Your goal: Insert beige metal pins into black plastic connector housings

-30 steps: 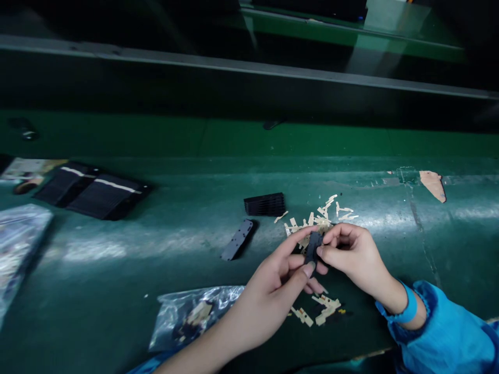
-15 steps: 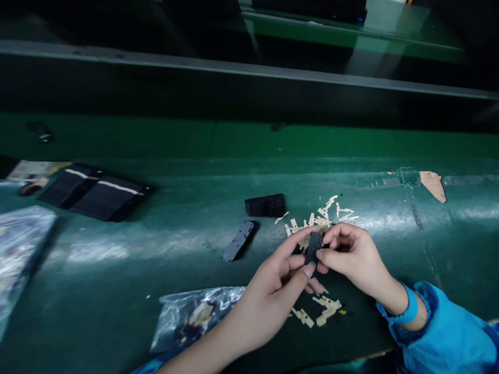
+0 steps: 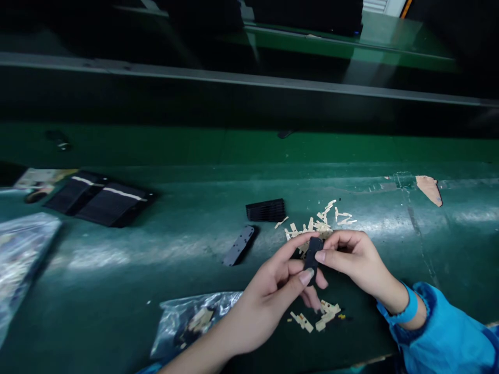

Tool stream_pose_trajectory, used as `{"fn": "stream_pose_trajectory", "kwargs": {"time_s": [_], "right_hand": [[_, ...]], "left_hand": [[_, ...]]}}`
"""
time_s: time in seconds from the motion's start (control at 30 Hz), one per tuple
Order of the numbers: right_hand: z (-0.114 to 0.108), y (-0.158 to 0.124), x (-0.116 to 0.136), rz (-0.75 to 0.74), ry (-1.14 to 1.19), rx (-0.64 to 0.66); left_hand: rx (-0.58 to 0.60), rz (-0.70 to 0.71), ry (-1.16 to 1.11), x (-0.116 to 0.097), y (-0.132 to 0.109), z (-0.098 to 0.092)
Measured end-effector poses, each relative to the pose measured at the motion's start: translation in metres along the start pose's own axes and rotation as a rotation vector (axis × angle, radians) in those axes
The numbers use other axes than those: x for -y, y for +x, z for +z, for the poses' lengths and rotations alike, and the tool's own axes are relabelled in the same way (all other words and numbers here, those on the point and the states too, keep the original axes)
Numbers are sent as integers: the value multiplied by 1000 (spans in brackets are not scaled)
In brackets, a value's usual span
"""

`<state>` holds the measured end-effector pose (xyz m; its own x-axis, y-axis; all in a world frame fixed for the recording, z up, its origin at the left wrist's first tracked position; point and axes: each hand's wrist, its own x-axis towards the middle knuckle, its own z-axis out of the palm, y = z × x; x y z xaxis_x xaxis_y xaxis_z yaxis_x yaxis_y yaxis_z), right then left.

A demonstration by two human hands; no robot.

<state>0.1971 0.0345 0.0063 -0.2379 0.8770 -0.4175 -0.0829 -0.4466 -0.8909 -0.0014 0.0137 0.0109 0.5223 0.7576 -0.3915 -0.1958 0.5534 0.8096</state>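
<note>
A small, flat black plastic piece (image 3: 313, 254) stands tilted between my two hands. My left hand (image 3: 275, 293) grips it, thumb on the lower front and forefinger along the top. At its upper right edge, my right hand (image 3: 353, 257) pinches it with thumb and bent forefinger; any smaller part between those fingertips is hidden. Behind the hands lies a scattered pile of cream plastic parts (image 3: 311, 226). More cream parts (image 3: 328, 316), with tiny yellow bits, lie in front of my fingers. A similar black piece (image 3: 238, 245) rests to the left, below a stack of black pieces (image 3: 265, 210).
A clear plastic bag (image 3: 167, 324) with parts lies by my left forearm, and another bag (image 3: 23, 259) is at the far left. Black pouches with white stripes (image 3: 99, 200) lie at the left. A tan scrap (image 3: 429, 190) is on the green work surface (image 3: 156, 270) at the right.
The view has shifted slightly. The black piece now shows a plainer face, and my right thumb and forefinger have closed in at its upper edge. My left hand keeps its hold.
</note>
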Motion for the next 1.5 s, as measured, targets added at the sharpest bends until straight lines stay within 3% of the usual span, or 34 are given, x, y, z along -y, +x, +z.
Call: {"fn": "stream_pose_trajectory", "kwargs": {"time_s": [0.1, 0.33, 0.53, 0.67, 0.9, 1.07, 1.5], "right_hand": [[-1, -1, 1, -10, -12, 1], [-1, -3, -3, -115, -35, 4], [-7, 0, -7, -130, -20, 121], [-4, -1, -8, -184, -58, 147], [-10, -3, 1, -364, -231, -41], [-15, -7, 8, -453, -226, -44], [-14, -6, 8, -302, -195, -13]], "left_hand": [[32, -1, -45, -1, 0, -2], [-48, 35, -44, 3, 4, -1], [63, -71, -329, 12, 4, -4], [57, -116, -403, 19, 8, -4], [22, -109, -375, 14, 9, -6], [33, -109, -320, 10, 8, -7], [145, -172, -270, 7, 10, -7]]}}
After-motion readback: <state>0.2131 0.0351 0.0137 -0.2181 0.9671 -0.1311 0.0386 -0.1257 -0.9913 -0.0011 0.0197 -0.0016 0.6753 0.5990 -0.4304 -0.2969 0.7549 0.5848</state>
